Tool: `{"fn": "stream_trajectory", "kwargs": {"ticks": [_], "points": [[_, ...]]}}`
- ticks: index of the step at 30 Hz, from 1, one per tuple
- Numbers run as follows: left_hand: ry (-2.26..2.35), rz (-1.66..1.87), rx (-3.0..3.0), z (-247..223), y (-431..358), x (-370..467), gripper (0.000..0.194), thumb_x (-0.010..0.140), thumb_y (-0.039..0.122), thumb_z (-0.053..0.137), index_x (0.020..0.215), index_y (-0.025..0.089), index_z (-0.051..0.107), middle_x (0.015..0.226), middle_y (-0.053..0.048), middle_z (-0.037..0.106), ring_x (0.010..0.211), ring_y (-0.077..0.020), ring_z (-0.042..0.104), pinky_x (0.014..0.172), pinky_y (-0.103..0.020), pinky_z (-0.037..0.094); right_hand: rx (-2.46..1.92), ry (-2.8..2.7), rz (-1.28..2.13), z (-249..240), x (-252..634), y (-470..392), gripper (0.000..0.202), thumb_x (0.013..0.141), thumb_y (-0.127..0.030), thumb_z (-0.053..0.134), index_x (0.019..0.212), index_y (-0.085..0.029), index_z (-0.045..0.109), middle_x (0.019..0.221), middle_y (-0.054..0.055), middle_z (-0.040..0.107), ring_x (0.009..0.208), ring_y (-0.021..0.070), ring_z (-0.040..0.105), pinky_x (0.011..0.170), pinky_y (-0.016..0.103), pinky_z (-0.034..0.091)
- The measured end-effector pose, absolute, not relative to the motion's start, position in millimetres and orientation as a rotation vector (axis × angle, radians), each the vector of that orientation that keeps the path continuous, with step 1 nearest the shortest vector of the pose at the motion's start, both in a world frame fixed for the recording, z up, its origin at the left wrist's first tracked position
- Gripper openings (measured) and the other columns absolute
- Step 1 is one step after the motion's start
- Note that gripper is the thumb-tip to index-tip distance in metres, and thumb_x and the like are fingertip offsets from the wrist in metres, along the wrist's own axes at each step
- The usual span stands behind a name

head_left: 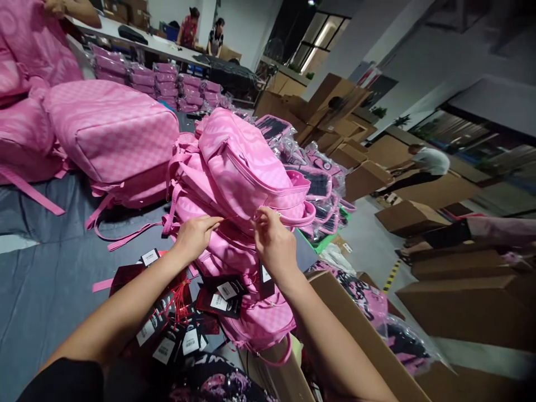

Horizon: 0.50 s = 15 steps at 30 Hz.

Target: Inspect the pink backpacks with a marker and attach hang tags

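A glossy pink checkered backpack (247, 167) lies tilted atop a stack of matching pink bags, on the grey-covered counter (46, 279). The left hand (195, 237) rests against the lower front edge of that backpack, fingers pressed together and curled, pinching what looks like a thin string too fine to make out. The right hand (274, 243) is just beside it, under the backpack's zipper edge, thumb and forefinger pinched at the same spot. Below the backpack, near the forearms, a heap of black and red hang tags with white barcode labels (180, 318) lies on the counter. Left of the backpack sits another large pink checkered bag (113, 134). Right of it, brown cardboard boxes (460, 301) stand on the floor.
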<state>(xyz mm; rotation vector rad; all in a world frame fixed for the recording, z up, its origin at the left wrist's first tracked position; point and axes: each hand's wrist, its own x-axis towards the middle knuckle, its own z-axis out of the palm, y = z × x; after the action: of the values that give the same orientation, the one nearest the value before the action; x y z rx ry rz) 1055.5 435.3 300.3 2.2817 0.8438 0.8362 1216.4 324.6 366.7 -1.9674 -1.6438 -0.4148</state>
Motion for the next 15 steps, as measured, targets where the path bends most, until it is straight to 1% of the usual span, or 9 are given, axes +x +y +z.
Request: {"fn": "stream_trajectory", "kwargs": {"ticks": [2, 3, 6, 8, 10, 12, 14, 15], "points": [[0.861, 0.789, 2.345, 308, 438, 1065, 0.030, 0.092, 0.018, 0.050, 0.115, 0.023, 0.069, 0.100, -0.003, 0.073, 0.087, -0.0181, 0.068, 0.075, -0.028, 0.052, -1.874, -1.575, -0.381, 360, 1219, 320, 0.036, 0.094, -0.025, 0.046, 0.128, -0.015, 0.045, 0.103, 0.012, 0.071, 0.081, 0.0216, 0.070, 0.066, 0.031, 0.054], [0.861, 0.784, 2.379, 312, 439, 1069, 0.030, 0.093, 0.018, 0.050, 0.116, 0.024, 0.069, 0.100, -0.003, 0.073, 0.087, -0.0183, 0.068, 0.073, -0.028, 0.052, -1.858, -1.549, -0.367, 358, 1221, 319, 0.037, 0.094, -0.025, 0.045, 0.130, -0.016, 0.043, 0.105, 0.012, 0.070, 0.082, 0.0214, 0.071, 0.067, 0.031, 0.055], [0.846, 0.809, 2.462, 322, 442, 1078, 0.031, 0.093, 0.019, 0.050, 0.116, 0.027, 0.068, 0.100, -0.001, 0.073, 0.087, -0.0182, 0.068, 0.070, -0.027, 0.051, -1.881, -1.545, -0.343, 356, 1226, 318, 0.030, 0.094, -0.024, 0.044, 0.124, -0.019, 0.050, 0.109, 0.011, 0.070, 0.082, 0.0211, 0.070, 0.068, 0.032, 0.055], [0.832, 0.806, 2.521, 328, 443, 1084, 0.033, 0.091, 0.016, 0.051, 0.116, 0.028, 0.068, 0.098, -0.001, 0.073, 0.087, -0.0180, 0.068, 0.068, -0.026, 0.050, -1.892, -1.563, -0.329, 357, 1228, 320, 0.029, 0.094, -0.024, 0.045, 0.121, -0.019, 0.053, 0.108, 0.010, 0.070, 0.082, 0.0206, 0.070, 0.069, 0.031, 0.054], [0.808, 0.792, 2.573, 334, 443, 1090, 0.034, 0.089, 0.013, 0.052, 0.115, 0.027, 0.069, 0.097, -0.001, 0.073, 0.087, -0.0186, 0.068, 0.067, -0.027, 0.050, -1.885, -1.572, -0.335, 359, 1229, 323, 0.026, 0.094, -0.024, 0.046, 0.117, -0.018, 0.056, 0.103, 0.009, 0.071, 0.079, 0.0199, 0.070, 0.069, 0.030, 0.052], [0.770, 0.803, 2.568, 339, 442, 1095, 0.034, 0.087, 0.011, 0.052, 0.112, 0.025, 0.070, 0.099, -0.003, 0.073, 0.089, -0.0194, 0.068, 0.070, -0.027, 0.050, -1.866, -1.587, -0.369, 361, 1230, 324, 0.020, 0.093, -0.023, 0.047, 0.106, -0.018, 0.061, 0.093, 0.007, 0.073, 0.074, 0.0187, 0.069, 0.066, 0.028, 0.050], [0.665, 0.817, 2.449, 342, 440, 1099, 0.029, 0.088, 0.014, 0.053, 0.107, 0.023, 0.072, 0.098, -0.003, 0.073, 0.089, -0.0185, 0.067, 0.074, -0.027, 0.050, -1.860, -1.592, -0.428, 364, 1231, 323, 0.016, 0.093, -0.022, 0.047, 0.095, -0.018, 0.063, 0.083, 0.005, 0.072, 0.066, 0.0171, 0.067, 0.062, 0.026, 0.048], [0.589, 0.796, 2.334, 342, 441, 1100, 0.026, 0.089, 0.017, 0.052, 0.106, 0.022, 0.071, 0.095, -0.003, 0.074, 0.086, -0.0171, 0.067, 0.074, -0.027, 0.050, -1.866, -1.581, -0.473, 366, 1232, 321, 0.016, 0.093, -0.021, 0.047, 0.092, -0.018, 0.063, 0.079, 0.004, 0.071, 0.063, 0.0165, 0.066, 0.060, 0.026, 0.046]]}}
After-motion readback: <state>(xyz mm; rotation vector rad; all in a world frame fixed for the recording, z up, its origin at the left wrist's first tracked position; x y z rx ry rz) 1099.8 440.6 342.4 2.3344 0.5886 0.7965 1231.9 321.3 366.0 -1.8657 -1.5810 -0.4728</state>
